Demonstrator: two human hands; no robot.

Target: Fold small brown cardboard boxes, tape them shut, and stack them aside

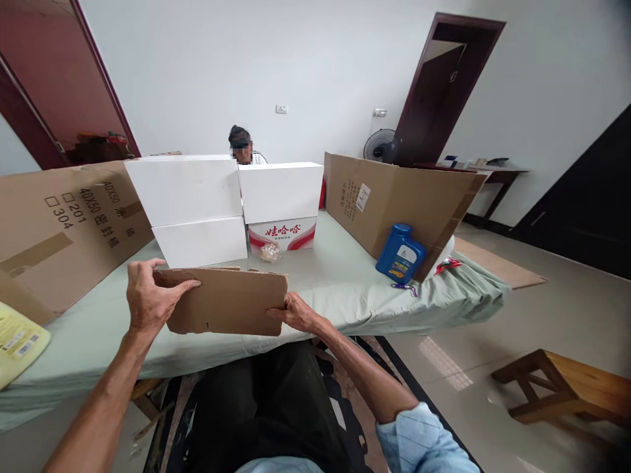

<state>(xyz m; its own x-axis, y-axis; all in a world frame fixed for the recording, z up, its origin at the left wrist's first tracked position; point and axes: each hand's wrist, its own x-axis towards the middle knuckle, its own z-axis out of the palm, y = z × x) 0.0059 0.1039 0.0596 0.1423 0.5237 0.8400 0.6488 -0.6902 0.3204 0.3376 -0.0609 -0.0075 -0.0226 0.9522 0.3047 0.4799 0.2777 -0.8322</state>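
Note:
A folded piece of brown cardboard (229,302) is held up over the near edge of the table. At its left end my left hand (152,295) grips it, thumb on the near face and fingers behind the top. My right hand (298,311) pinches its right edge, with the thumb on the near side and the other fingers mostly hidden. Just beyond the cardboard lies a crumpled clear plastic bundle (269,252). It sits in front of a red-and-white printed carton (304,235). Another white box (280,194) rests on that carton.
White boxes (190,190) are stacked beside the carton. Large cardboard panels stand left (73,223) and right (374,197). A blue bottle (401,255) and purple pen (401,286) are at right; a yellow container (20,345) is at left. A person (241,146) is behind the boxes. A wooden stool (572,387) stands right.

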